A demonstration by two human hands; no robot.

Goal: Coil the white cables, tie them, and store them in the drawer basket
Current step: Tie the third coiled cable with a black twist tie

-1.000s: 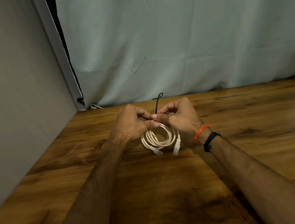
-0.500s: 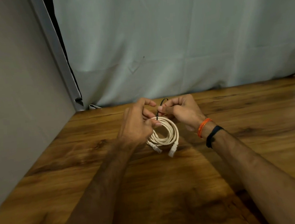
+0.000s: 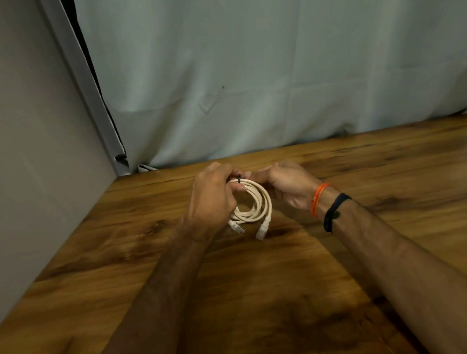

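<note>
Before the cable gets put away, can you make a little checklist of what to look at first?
1. White cable wound into a neat coil: ok.
2. Black tie wrapped around the top of the coil: ok.
3. Tie pulled fully tight: cannot tell, the fingers cover it.
4. Left hand and right hand both holding the coil: ok.
5. Both plugs hanging free, not tangled: ok.
6. Drawer basket ready nearby: cannot tell, it is not in view.
</note>
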